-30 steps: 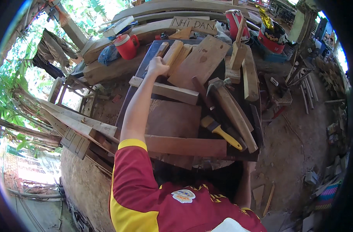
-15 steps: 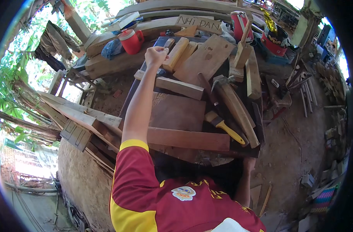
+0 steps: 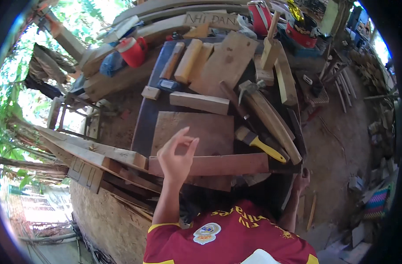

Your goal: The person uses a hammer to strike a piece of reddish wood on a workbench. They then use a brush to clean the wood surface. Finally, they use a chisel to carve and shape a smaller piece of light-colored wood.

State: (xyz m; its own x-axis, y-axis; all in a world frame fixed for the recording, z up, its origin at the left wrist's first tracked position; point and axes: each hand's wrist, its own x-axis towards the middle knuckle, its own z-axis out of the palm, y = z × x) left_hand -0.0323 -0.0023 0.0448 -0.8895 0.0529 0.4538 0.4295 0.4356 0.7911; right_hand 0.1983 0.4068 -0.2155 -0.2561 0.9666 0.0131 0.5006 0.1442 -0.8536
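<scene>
My left hand (image 3: 175,158) hovers over the near plank (image 3: 227,164), its fingers curled round toward the thumb in a loose ring. Anything between the fingertips is too small to make out. Beyond it lies a flat brown board (image 3: 201,125). Down at the table's near right corner, my right hand (image 3: 302,179) is curled, its fingers partly hidden. A yellow-handled paintbrush (image 3: 260,144) rests right of the board, beside a dark wooden-handled tool (image 3: 236,101) and a hammer (image 3: 249,88). A pale wooden bar (image 3: 199,103) and a small block (image 3: 150,92) lie farther back.
At the table's far side are wooden blocks (image 3: 188,60), a large thin board (image 3: 225,64) and a wooden mallet (image 3: 270,53). A red jug (image 3: 132,52) stands on beams beyond. Long timbers (image 3: 99,149) stick out at left; a stool (image 3: 313,88) is at right.
My left hand has come back from the far blocks toward me, over the near plank. My right hand has shifted slightly outward along the table's corner. The view has moved a little.
</scene>
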